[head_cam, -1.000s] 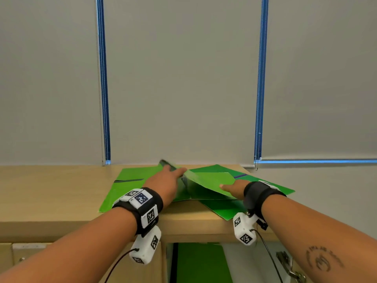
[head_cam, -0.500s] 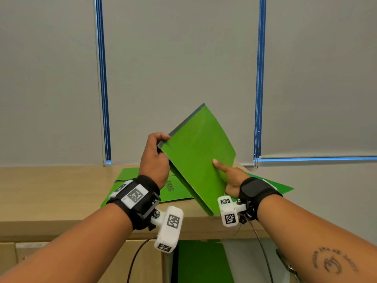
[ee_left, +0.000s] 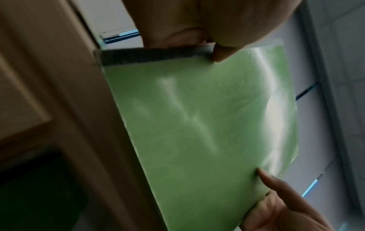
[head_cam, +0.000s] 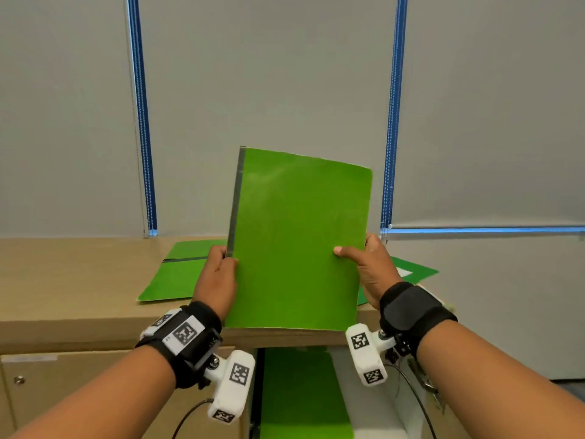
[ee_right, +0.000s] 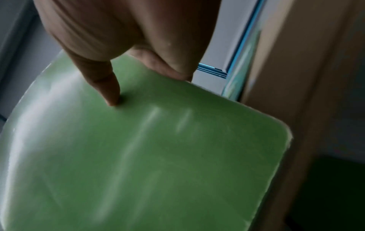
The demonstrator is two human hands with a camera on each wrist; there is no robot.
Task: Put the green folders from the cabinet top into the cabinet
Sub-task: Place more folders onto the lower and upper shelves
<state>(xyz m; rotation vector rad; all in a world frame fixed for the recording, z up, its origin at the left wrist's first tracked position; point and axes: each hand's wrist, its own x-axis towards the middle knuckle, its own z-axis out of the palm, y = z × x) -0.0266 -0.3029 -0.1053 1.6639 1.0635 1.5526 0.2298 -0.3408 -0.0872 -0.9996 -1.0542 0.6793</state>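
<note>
I hold a green folder [head_cam: 297, 239] upright in front of me, above the front edge of the wooden cabinet top [head_cam: 69, 280]. My left hand [head_cam: 218, 274] grips its left edge at the dark spine [ee_left: 154, 57]. My right hand [head_cam: 367, 267] pinches its right edge, thumb on the front face [ee_right: 110, 92]. Another green folder [head_cam: 177, 274] lies flat on the cabinet top behind my left hand, and part of one more [head_cam: 414, 270] shows behind my right hand. Below the top, green folders [head_cam: 300, 394] stand inside the cabinet.
A closed wooden cabinet door [head_cam: 79, 391] with a small lock is at the lower left. Grey roller blinds with blue side strips [head_cam: 142, 122] hang behind the cabinet. A white open door panel [head_cam: 373, 416] with a hinge is below my right wrist.
The folder went from lying on the cabinet top to being lifted and turned upright, facing me. Both hands rose with it and now hold its side edges.
</note>
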